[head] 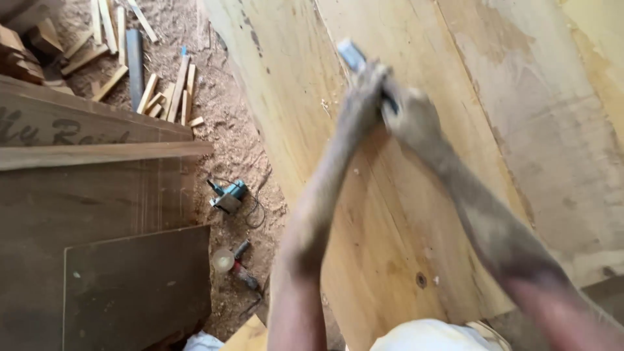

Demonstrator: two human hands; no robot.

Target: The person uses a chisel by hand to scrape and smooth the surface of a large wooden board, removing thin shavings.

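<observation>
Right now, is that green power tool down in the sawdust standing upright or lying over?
Lying over. The green power tool rests on its side in the sawdust, its cord looped loosely beside it.

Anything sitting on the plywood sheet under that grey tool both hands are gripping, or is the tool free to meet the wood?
Nothing visible. The left hand and right hand clasp the grey tool together above the plywood sheet; the wood around it shows only stains and specks.
</observation>
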